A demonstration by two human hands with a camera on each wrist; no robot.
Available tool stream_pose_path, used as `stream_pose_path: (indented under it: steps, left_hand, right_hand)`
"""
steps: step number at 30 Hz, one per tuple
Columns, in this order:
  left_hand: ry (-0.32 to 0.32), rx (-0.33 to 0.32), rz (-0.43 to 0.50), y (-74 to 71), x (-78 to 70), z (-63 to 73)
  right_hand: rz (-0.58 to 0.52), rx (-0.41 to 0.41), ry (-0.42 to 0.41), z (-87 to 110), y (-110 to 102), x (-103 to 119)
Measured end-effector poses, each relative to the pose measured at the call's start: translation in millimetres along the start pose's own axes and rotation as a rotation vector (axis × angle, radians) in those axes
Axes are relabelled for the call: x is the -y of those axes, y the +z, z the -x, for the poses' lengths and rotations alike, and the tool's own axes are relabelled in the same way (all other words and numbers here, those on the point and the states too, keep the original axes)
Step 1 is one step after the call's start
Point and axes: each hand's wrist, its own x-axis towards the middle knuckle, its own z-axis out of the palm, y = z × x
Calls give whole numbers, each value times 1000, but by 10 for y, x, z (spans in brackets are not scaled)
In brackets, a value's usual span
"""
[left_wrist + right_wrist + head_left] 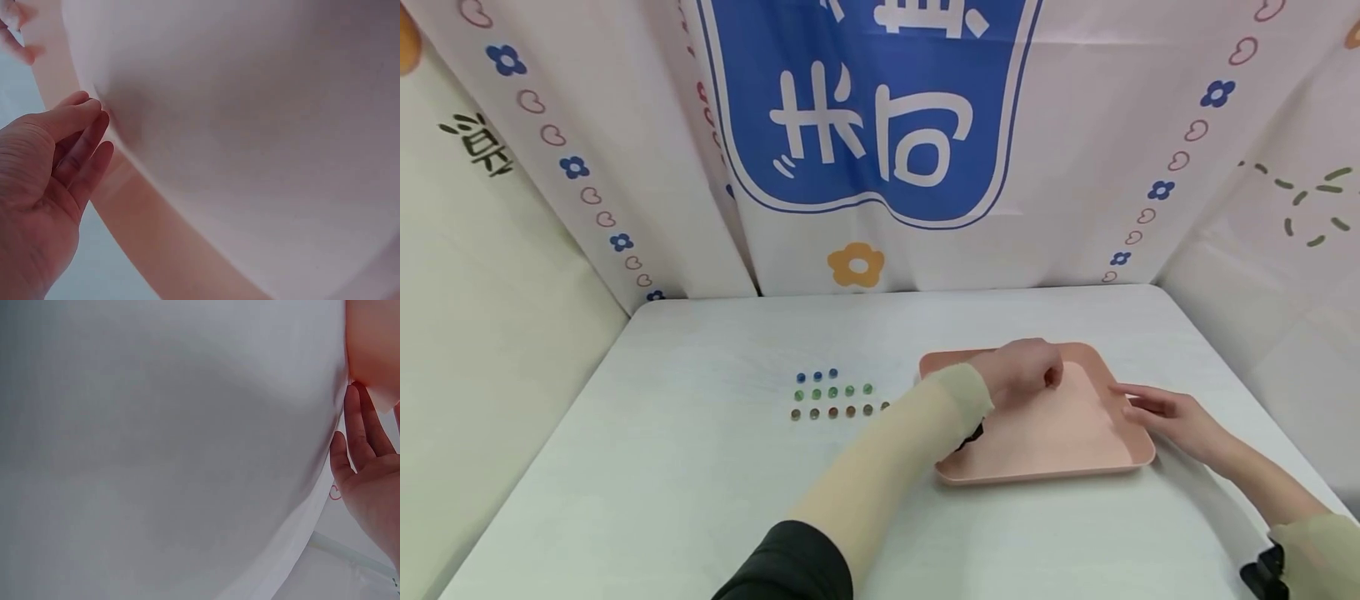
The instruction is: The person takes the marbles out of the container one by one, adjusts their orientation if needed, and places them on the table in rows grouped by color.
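Observation:
A pink rectangular tray (1052, 442) lies on the white table. My left hand (1018, 367) reaches across it, knuckles over the far part of its floor. The left wrist view shows the thumb and forefinger of this hand (53, 150) meeting at their tips close over the tray, nothing showing between them. At the tray's right rim rests my right hand (1180, 425), its fingertips touching the outer edge. These fingers are lightly bent and loose in the right wrist view, where the hand (369, 456) shows beside the pink edge.
Left of the tray small round beads stand in rows: several brownish ones (832, 413) nearest, several green ones (832, 392) behind, and a few blue ones (817, 376) farthest. My left sleeve (887, 450) hides the near end of the brownish row. A printed cloth (1075, 183) hangs behind the table.

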Motion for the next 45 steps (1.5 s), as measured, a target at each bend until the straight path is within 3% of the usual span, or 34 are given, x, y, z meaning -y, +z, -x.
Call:
stream_pose_path:
  steps: [9,14,19,24,32,37,45]
  left_hand:
    - [34,-1,28,-133,1,48]
    - [71,18,33,-208,-33,171]
    - [118,31,24,-307,-59,345]
    - [194,40,-8,-378,-52,572]
    - [263,23,12,-391,-36,933]
    - [273,0,68,-373,35,1099]
    - [230,-129,155,-382,207,1386]
  right_hand:
    - [49,2,26,-1,20,-18]
    - [53,7,52,3,39,-30]
    - [62,6,52,-8,34,-42]
    - [41,-11,-3,-3,31,-65]
    - [38,-27,-22,-8,31,-28]
    - [49,-28,-27,-7,51,-15]
    - [37,-43,-68,-8,49,-21]
